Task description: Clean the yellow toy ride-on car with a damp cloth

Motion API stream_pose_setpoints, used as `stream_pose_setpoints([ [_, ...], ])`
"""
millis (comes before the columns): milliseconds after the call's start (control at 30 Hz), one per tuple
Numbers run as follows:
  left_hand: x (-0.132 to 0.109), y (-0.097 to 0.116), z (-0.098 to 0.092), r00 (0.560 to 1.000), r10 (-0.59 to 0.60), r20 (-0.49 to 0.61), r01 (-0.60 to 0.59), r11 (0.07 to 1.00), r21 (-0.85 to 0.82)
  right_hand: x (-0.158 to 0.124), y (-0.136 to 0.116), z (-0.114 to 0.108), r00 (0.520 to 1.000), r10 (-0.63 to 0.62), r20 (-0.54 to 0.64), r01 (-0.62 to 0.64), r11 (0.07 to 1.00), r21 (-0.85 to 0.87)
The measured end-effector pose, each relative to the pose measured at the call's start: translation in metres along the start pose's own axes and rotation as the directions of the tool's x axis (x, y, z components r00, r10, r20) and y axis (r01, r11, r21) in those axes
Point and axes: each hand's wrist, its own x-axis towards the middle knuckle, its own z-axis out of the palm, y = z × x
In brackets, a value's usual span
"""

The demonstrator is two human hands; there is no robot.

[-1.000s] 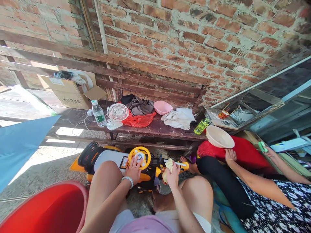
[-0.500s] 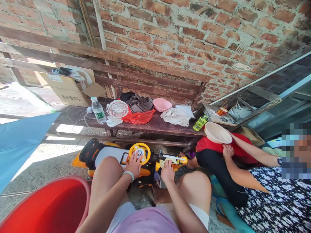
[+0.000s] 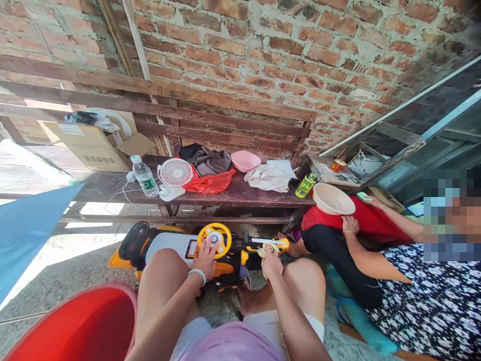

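Note:
My left hand (image 3: pixel 206 259) lies spread on the yellow steering wheel (image 3: pixel 214 239) of a ride-on toy car (image 3: pixel 169 248), its fingers over the wheel's hub. A white beaded bracelet circles that wrist. My right hand (image 3: pixel 271 263) grips a pale yellow cloth (image 3: pixel 268 249) pressed against the toy's yellow handlebar (image 3: pixel 268 242). The toy stands between my bare knees, its black, white and orange body partly hidden by my left leg.
A seated co-worker (image 3: pixel 361 265) touches a red cloth (image 3: pixel 370 215) and a beige basin (image 3: pixel 332 199) at right. A red tub (image 3: pixel 71 326) sits at lower left. A wooden bench (image 3: pixel 240 198) holds a water bottle (image 3: pixel 145 176), fan (image 3: pixel 175 173) and pink bowl (image 3: pixel 246 161) against the brick wall (image 3: pixel 263 50).
My right hand and the cloth have moved up along the yellow handlebar. The co-worker's far arm has swung in toward the basin. The whole view has shifted slightly.

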Motion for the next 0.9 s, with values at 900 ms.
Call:
stream_pose_setpoints([
  [900,-0.001,0.003,-0.002,1.000,-0.012,0.014,0.012,1.000,0.024,-0.026,-0.032,0.013,0.954,-0.296,-0.041,0.298,0.954,0.042],
])
